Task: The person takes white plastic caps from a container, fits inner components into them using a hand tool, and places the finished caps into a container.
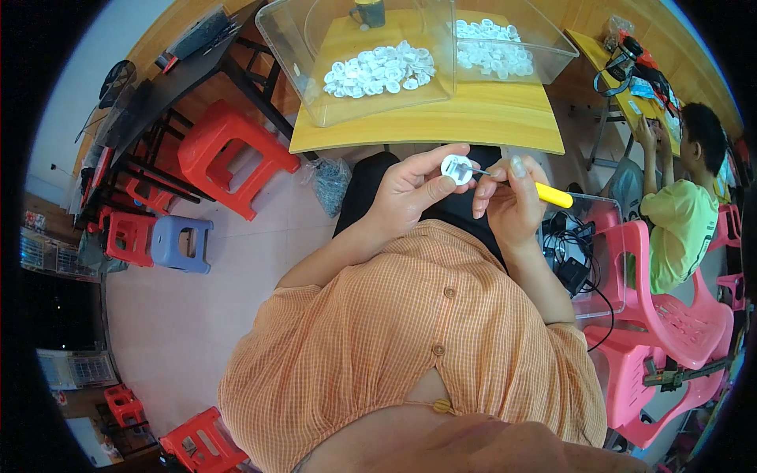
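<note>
My left hand (410, 189) holds a small round white plastic part (456, 169) between thumb and fingers, just below the yellow table's near edge. My right hand (509, 201) grips a thin tool with a yellow handle (554, 195); its metal tip touches the white part. Both hands are above my lap, close together. On the yellow table (441, 126) stand two clear plastic bins: the left bin (315, 87) holds several white round parts (378, 69), the right bin (544, 47) holds more of the same parts (489, 47).
A dark cup (368, 12) stands behind the bins. Red stools (229, 158) and a blue stool (181, 243) stand at my left. Pink chairs (654, 315) and a clear box of cables (579, 260) sit at my right. Another person in a green shirt (678, 229) works at a far table.
</note>
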